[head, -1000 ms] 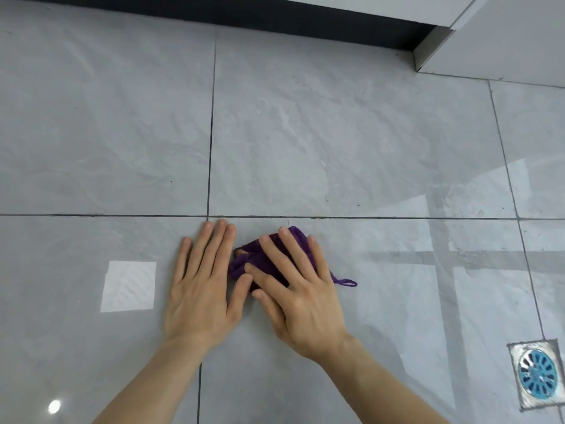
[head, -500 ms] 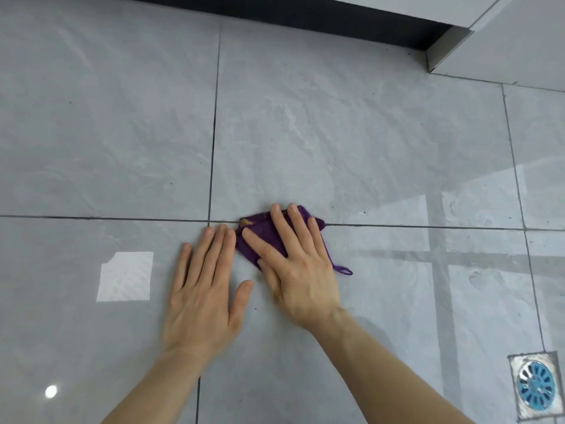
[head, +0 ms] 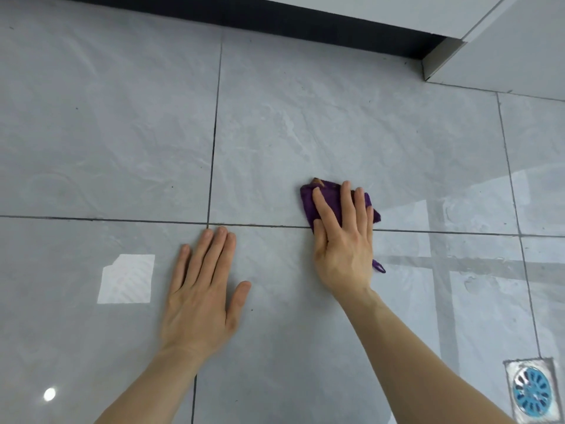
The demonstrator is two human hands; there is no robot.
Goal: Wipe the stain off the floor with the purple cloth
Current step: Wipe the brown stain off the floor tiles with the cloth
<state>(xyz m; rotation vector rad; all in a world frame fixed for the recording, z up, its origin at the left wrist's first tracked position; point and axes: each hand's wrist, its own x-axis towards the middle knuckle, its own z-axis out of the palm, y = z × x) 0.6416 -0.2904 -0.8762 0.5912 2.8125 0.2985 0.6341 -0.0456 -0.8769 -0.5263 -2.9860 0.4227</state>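
The purple cloth (head: 333, 201) lies bunched on the grey tiled floor (head: 305, 123), across a horizontal grout line. My right hand (head: 344, 240) presses flat on it, fingers spread over the fabric; a small purple loop sticks out by the wrist. A brownish smudge shows at the cloth's far corner. My left hand (head: 203, 289) rests flat and empty on the tile to the left, fingers together, apart from the cloth. No stain is plainly visible on the floor around the cloth.
A square floor drain (head: 532, 393) with a blue grate sits at the lower right. A dark baseboard (head: 275, 13) runs along the far edge under a white cabinet whose corner (head: 440, 59) juts out at the upper right. Glossy reflections lie on the tiles.
My right hand has slid the cloth up and to the right, past the grout line and away from my left hand. The left hand stays planted in place.
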